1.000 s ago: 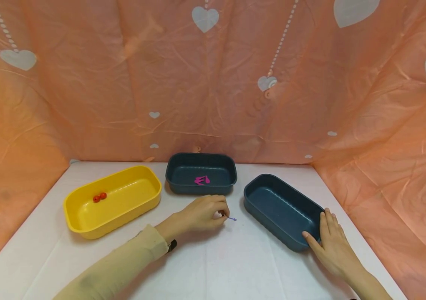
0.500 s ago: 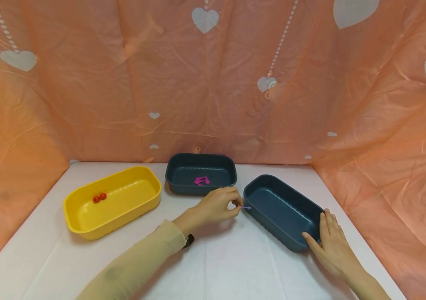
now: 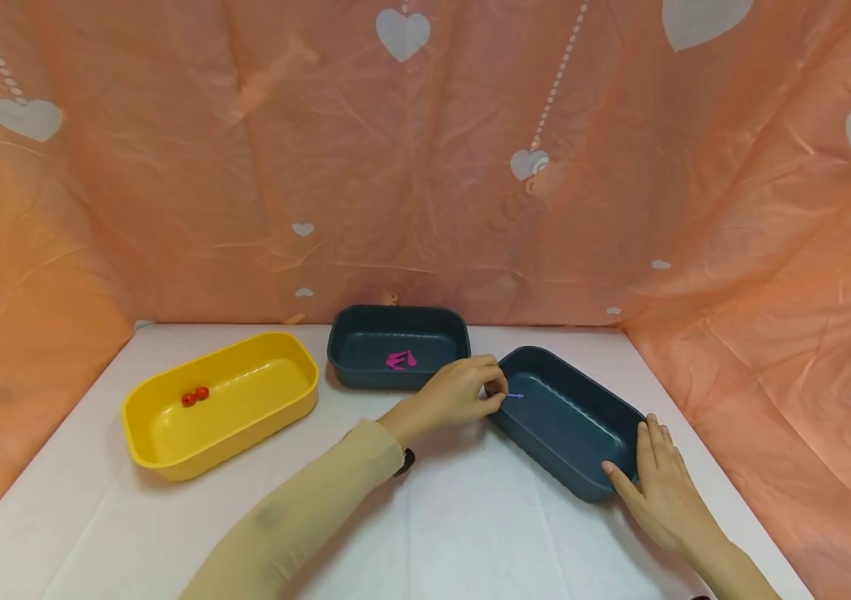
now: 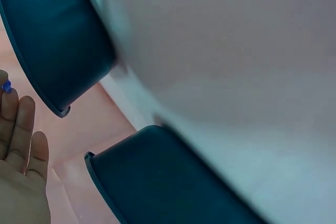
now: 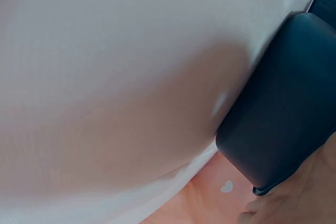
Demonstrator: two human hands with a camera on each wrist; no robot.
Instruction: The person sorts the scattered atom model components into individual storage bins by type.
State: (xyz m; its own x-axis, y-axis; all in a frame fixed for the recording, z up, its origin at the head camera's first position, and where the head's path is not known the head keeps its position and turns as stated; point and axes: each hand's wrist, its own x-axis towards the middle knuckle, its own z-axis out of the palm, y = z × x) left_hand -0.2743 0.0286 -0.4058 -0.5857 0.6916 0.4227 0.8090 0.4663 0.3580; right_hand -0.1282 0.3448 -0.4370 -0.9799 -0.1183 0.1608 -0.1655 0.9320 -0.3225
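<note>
My left hand [image 3: 455,392] pinches a small, thin purple stick-like piece [image 3: 515,396] with a flared tip. The piece sticks out over the near left end of the right dark blue tray [image 3: 563,479]. In the left wrist view, a bit of the purple-blue piece [image 4: 6,86] shows at the fingertips, by the left edge. My right hand [image 3: 661,492] rests on the near right corner of that tray, fingers straight along the outside and thumb at the rim. The right wrist view has the same hand [image 5: 312,187] against the tray's wall [image 5: 283,98].
Another dark blue tray [image 3: 395,379] stands at the back middle, with several small magenta pieces [image 3: 401,360] inside. On the left, a yellow tray [image 3: 237,429] holds two red beads [image 3: 196,396]. White cloth [image 3: 470,525] covers the table; an orange curtain [image 3: 410,183] hangs behind and alongside.
My left hand has moved right and away from me with the purple piece, from above the white cloth to over the right tray's edge. My right hand has stayed at its corner.
</note>
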